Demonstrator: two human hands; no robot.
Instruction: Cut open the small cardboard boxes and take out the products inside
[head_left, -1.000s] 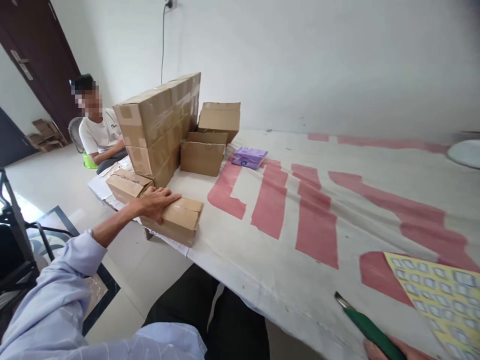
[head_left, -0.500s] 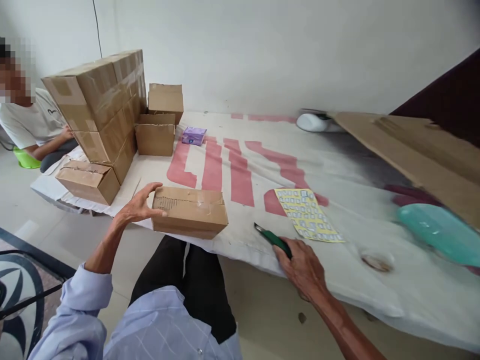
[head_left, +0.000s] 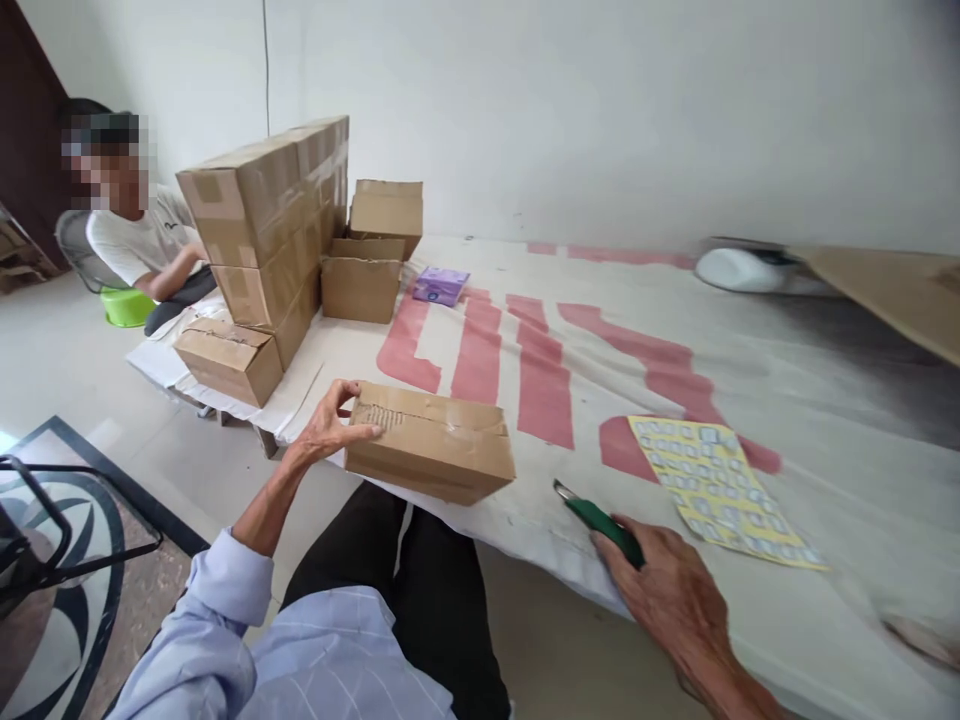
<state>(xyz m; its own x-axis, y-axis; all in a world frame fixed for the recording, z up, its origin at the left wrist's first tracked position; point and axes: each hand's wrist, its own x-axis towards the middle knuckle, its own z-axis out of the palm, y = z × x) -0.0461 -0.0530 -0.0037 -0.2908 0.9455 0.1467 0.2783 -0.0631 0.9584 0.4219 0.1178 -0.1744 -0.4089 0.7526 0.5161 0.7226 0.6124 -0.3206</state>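
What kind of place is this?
Perhaps a small indoor workroom: taped cardboard boxes stand stacked on a cloth-covered table, and the person's right hand holds a green cutter.

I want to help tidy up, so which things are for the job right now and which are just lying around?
Likely for the job:
- cardboard box, with the left hand on it
- green-handled utility knife, in the right hand
- perhaps the stacked cardboard boxes

Seemingly just lying about:
- purple packet
- yellow sheet
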